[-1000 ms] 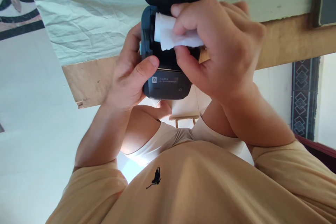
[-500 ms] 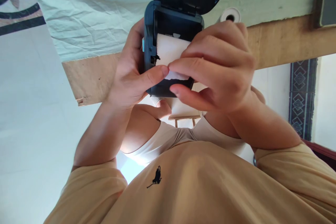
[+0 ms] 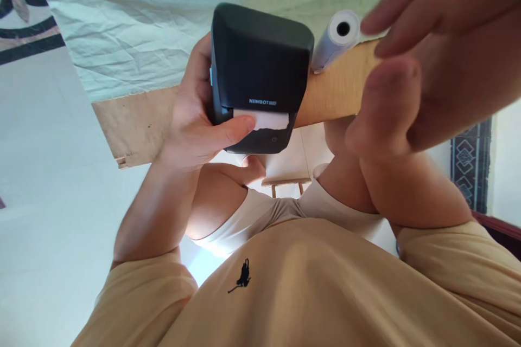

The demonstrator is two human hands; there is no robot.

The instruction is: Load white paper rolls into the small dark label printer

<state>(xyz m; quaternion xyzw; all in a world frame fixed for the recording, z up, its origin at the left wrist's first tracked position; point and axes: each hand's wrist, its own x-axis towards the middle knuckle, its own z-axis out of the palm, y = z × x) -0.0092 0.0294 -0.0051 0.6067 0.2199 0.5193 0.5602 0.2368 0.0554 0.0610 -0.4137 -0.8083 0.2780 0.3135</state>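
Note:
A dark label printer [image 3: 262,59] marked NIIMBOT rests in my left hand [image 3: 199,114], its lid closed. From the slot at its front comes a short strip of white paper [image 3: 271,120] with a torn edge, and my left thumb presses on it. To the right, my right hand [image 3: 423,54] is raised close to the camera, fingers apart and slightly blurred, with nothing in it. Between the printer and that hand a white paper roll [image 3: 336,40] stands near the table's edge, its dark core hole facing up.
A pale green cloth [image 3: 134,21] covers most of the wooden table [image 3: 138,124], whose bare edge shows along the front. Below, a small wooden stool [image 3: 287,181] stands on the floor between my legs. A dark patterned tile strip [image 3: 468,168] runs at the right.
The printer's lid has gone from raised to closed over the paper inside. My right hand has let go of the paper and moved right and up, uncovering the white roll.

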